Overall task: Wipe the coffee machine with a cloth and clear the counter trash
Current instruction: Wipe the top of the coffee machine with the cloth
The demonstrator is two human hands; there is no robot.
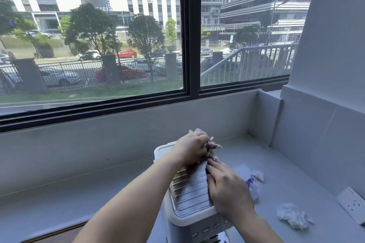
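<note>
The left hand (190, 148) is bunched around a crumpled brownish cloth (214, 146), its fingers curled tight on it, and presses it onto the back of the coffee machine (187, 221). The machine stands on the grey counter (79, 193) below the window. It is white, with a ribbed silver grille on top and a row of buttons on its front edge. The right hand (227, 189) rests along the grille's right edge, fingers seemingly fairly straight and gripping nothing. Just beside the machine lies a blue-and-white wrapper (251, 181), and further right a crumpled white tissue (293, 216) near a wall socket (353, 205).
</note>
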